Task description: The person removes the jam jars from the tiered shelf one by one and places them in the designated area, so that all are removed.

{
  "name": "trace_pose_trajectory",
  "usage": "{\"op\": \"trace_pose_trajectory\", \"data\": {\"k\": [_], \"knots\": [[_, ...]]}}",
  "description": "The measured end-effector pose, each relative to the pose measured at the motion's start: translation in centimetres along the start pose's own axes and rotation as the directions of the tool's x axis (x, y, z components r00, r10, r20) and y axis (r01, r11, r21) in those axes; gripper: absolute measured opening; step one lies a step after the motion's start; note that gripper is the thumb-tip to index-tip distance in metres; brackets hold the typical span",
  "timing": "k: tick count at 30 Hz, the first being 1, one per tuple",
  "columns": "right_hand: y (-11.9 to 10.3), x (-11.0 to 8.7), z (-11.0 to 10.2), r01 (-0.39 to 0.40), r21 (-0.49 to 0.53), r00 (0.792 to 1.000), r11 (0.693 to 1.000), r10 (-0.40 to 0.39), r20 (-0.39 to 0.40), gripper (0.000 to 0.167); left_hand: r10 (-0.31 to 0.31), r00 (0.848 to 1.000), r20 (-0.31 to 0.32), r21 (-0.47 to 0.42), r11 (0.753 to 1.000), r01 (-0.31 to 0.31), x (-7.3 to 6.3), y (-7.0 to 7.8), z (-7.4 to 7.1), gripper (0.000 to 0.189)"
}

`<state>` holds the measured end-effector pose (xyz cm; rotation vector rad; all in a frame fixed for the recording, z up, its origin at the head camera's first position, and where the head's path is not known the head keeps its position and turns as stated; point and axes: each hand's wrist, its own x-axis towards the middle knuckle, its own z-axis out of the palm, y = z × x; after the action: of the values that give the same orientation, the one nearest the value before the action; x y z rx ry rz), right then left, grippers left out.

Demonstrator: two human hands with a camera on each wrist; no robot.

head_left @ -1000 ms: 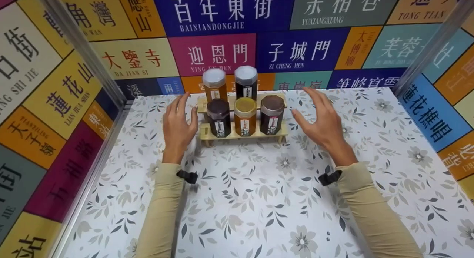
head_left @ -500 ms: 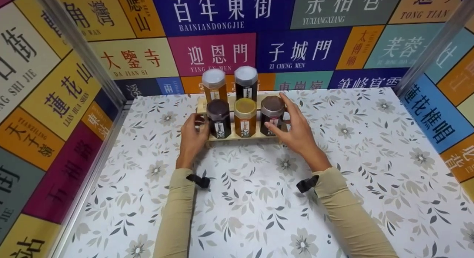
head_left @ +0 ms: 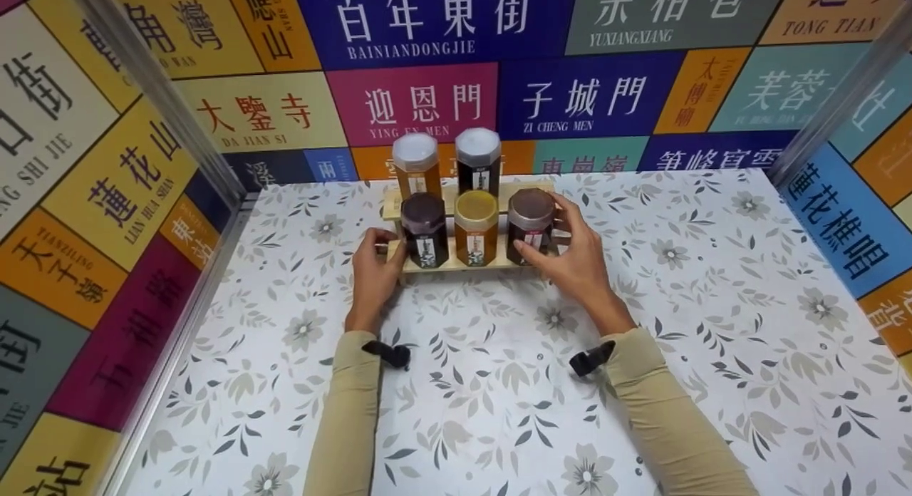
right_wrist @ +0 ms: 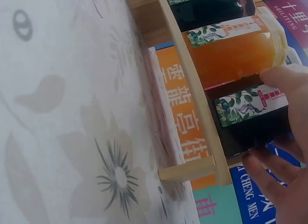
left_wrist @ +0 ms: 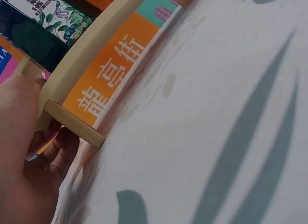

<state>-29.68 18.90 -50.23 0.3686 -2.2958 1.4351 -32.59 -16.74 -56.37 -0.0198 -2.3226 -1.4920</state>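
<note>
A two-step wooden rack stands at the far middle of the table, bearing several lidded jars. My left hand grips the rack's left end, thumb at the lower step and fingers curled beneath it in the left wrist view. My right hand holds the dark jar at the front right, thumb on its front and fingers round its right side. Next to it on the front step are an amber jar and another dark jar. A white-lidded amber jar and a white-lidded dark jar stand on the back step.
Flower-patterned white covering lies over the table. Colourful panels with Chinese lettering rise close behind the rack and along both sides. A metal frame edge runs down the left side.
Both hands have come inward from either side, the left onto the rack's end and the right onto the front right jar. In the last half second they have barely moved.
</note>
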Motion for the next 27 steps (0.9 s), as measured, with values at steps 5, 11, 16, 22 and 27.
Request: {"op": "trace_pose_trajectory", "data": {"k": [5,11,16,22,27], "knots": [[0.5,0.1,-0.8,0.023,-0.015,0.999,1.000,-0.023,-0.048,0.089,-0.019,1.000,0.008,-0.010,1.000,0.019,0.0,0.2,-0.1,0.023],[1.3,0.5,-2.4,0.010,-0.017,0.996,1.000,-0.011,-0.093,0.084,-0.018,1.000,0.014,-0.003,1.000,0.018,-0.1,0.2,-0.1,0.023],[2.4,0.8,-3.6,-0.009,-0.004,0.988,1.000,0.008,-0.152,0.080,-0.024,1.000,-0.010,-0.013,1.000,0.024,-0.1,0.4,-0.1,0.021],[3.5,0.9,-4.6,-0.062,0.018,0.975,0.998,0.065,-0.213,0.080,-0.042,0.999,-0.032,-0.037,0.998,0.041,-0.3,0.8,-0.2,0.024],[4.5,0.8,-4.8,-0.139,0.064,0.964,0.988,0.150,-0.221,0.082,-0.034,0.998,-0.051,-0.017,0.999,0.033,-0.2,1.0,0.0,0.031]]}}
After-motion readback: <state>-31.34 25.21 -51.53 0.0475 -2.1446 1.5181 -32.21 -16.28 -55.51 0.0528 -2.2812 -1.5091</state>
